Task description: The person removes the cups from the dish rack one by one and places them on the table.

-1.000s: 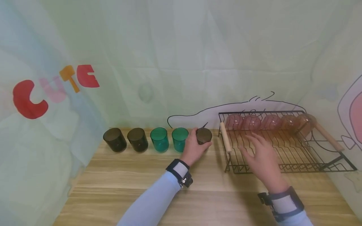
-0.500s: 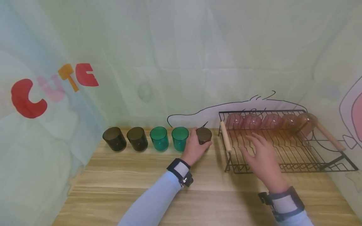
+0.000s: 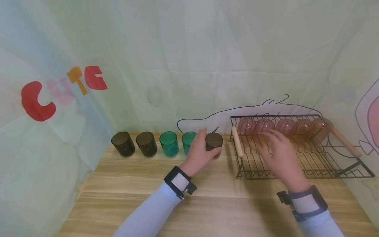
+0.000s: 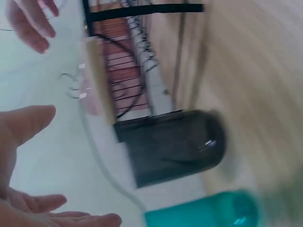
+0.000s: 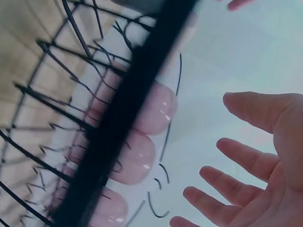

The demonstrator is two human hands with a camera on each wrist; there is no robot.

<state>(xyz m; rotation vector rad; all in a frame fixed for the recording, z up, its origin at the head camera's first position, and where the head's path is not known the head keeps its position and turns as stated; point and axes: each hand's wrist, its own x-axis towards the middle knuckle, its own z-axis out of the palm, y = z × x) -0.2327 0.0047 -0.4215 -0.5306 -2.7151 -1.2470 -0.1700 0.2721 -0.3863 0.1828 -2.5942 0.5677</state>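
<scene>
My left hand point(image 3: 196, 158) is beside a dark smoky drinking glass point(image 3: 214, 140), which stands upright on the table at the right end of a row. In the left wrist view its thumb and fingers are spread, and a gap shows between them and that dark glass point(image 4: 175, 149). Just left of it, partly behind the hand, is a green glass point(image 3: 188, 140). My right hand point(image 3: 282, 158) hovers over the dish rack point(image 3: 275, 116) with fingers apart and nothing in them. Several pink glasses point(image 3: 246, 126) lie along the rack's back, their rounded bases showing in the right wrist view.
Another green glass point(image 3: 169, 144) and two dark glasses, one mid-row point(image 3: 147, 144) and one at the far left point(image 3: 122, 144), stand along the wall. A wooden handle point(image 3: 237, 141) marks the rack's left side. A printed cloth point(image 3: 165, 82) hangs behind the wooden table point(image 3: 207, 210).
The left hand's fingers have loosened from the dark glass and drawn slightly left, leaving the glass standing. My right hand has shifted a little right and up. The head view has shifted slightly.
</scene>
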